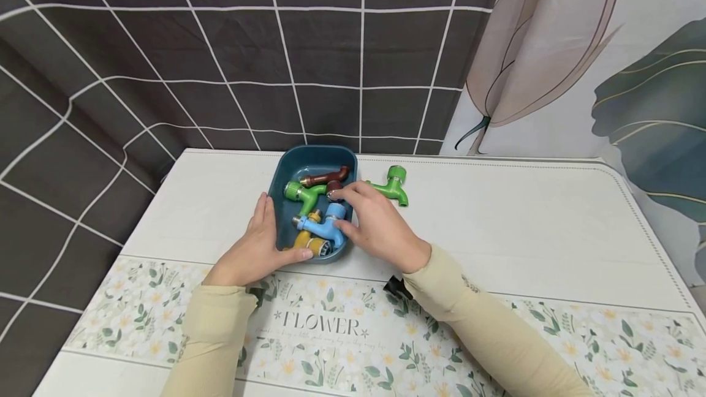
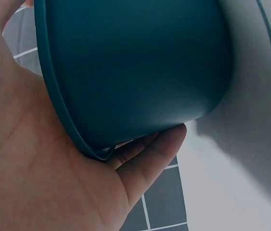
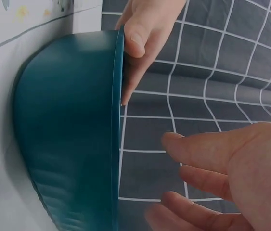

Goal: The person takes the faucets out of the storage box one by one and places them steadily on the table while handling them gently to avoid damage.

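Note:
A dark teal plastic tub [image 1: 274, 185] stands on the table with several toy-like taps inside. My left hand [image 1: 256, 250] holds its near left side, fingers along the outer wall and thumb over the rim. In the left wrist view, fingertips touch the tub wall [image 2: 140, 62]. Over the tub's right side is my right hand [image 1: 380, 222], fingers apart and nothing between them in the right wrist view. Below and beside it lie a blue tap [image 1: 325, 223], a brown tap [image 1: 325, 177], a green tap [image 1: 305, 195] and yellow tap parts [image 1: 317, 245].
Another green tap [image 1: 394, 186] lies on the white table cover [image 1: 496, 219], just right of the tub. A dark curtain with white grid lines [image 1: 325, 48] hangs close behind the table's back edge. A flowered band [image 1: 325, 354] crosses the cover in front.

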Available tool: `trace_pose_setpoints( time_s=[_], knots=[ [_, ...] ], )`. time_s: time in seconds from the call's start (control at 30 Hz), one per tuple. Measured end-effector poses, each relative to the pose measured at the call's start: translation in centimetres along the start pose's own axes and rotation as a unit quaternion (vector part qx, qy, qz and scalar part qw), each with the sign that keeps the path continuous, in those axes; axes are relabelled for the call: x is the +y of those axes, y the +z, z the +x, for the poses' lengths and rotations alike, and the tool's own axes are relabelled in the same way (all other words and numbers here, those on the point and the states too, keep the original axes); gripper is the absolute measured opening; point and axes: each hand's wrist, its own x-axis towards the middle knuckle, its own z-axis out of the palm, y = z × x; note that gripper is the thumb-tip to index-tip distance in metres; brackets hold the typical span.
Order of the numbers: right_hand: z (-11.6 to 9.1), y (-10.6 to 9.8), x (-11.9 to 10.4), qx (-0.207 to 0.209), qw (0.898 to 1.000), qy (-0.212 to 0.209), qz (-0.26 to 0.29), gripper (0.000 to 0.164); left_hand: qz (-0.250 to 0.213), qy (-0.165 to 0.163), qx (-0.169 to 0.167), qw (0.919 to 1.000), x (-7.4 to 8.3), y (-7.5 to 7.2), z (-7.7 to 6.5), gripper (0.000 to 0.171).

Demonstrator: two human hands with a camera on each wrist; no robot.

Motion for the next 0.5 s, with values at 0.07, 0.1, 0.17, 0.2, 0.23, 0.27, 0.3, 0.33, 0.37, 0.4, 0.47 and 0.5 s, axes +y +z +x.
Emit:
trace_pose_setpoints(
  time_s=[0.07, 0.1, 0.17, 0.2, 0.23, 0.27, 0.3, 0.33, 0.37, 0.4, 0.47, 0.5],
  knots=[
    [0.1, 0.2, -0.1, -0.004, 1.000, -0.002, -0.003, 0.043, 0.001, -0.001, 0.000, 1.0000, 0.0, 0.0, 0.1, 0.132],
    [0.1, 0.2, -0.2, -0.006, 1.000, -0.003, -0.004, 0.043, 0.002, -0.001, -0.001, 1.0000, 0.0, 0.0, 0.1, 0.131],
    [0.2, 0.4, -0.2, -0.012, 1.000, -0.003, -0.006, 0.041, 0.002, -0.002, -0.001, 1.0000, 0.0, 0.0, 0.1, 0.131],
    [0.3, 0.6, -0.3, -0.015, 1.000, -0.004, -0.006, 0.041, 0.001, -0.003, -0.001, 1.0000, 0.0, 0.0, 0.1, 0.131],
    [0.3, 0.7, -0.3, -0.018, 1.000, -0.004, -0.007, 0.040, 0.000, -0.003, -0.002, 1.0000, 0.0, 0.0, 0.1, 0.131],
    [0.4, 0.8, -0.3, -0.022, 1.000, -0.005, -0.007, 0.039, 0.000, -0.003, -0.002, 1.0000, 0.0, 0.0, 0.1, 0.131],
    [0.4, 0.9, -0.3, -0.025, 1.000, -0.006, -0.008, 0.039, -0.001, -0.003, -0.002, 1.0000, 0.0, 0.0, 0.1, 0.131],
    [0.5, 1.0, -0.3, -0.029, 1.000, -0.007, -0.008, 0.039, -0.001, -0.003, -0.002, 1.0000, 0.0, 0.0, 0.1, 0.131],
    [0.5, 1.0, -0.3, -0.032, 0.999, -0.008, -0.009, 0.039, 0.000, -0.002, -0.001, 1.0000, 0.0, 0.0, 0.1, 0.131],
    [0.6, 1.1, -0.3, -0.036, 0.999, -0.009, -0.010, 0.039, 0.001, -0.001, -0.001, 1.0000, 0.0, 0.0, 0.1, 0.131],
    [0.7, 1.2, -0.3, -0.043, 0.999, -0.011, -0.012, 0.039, 0.003, 0.000, 0.000, 1.0000, 0.0, 0.0, 0.1, 0.131],
    [0.7, 1.3, -0.3, -0.045, 0.999, -0.011, -0.014, 0.040, 0.004, 0.001, 0.000, 1.0000, 0.0, 0.0, 0.1, 0.131]
  ],
)
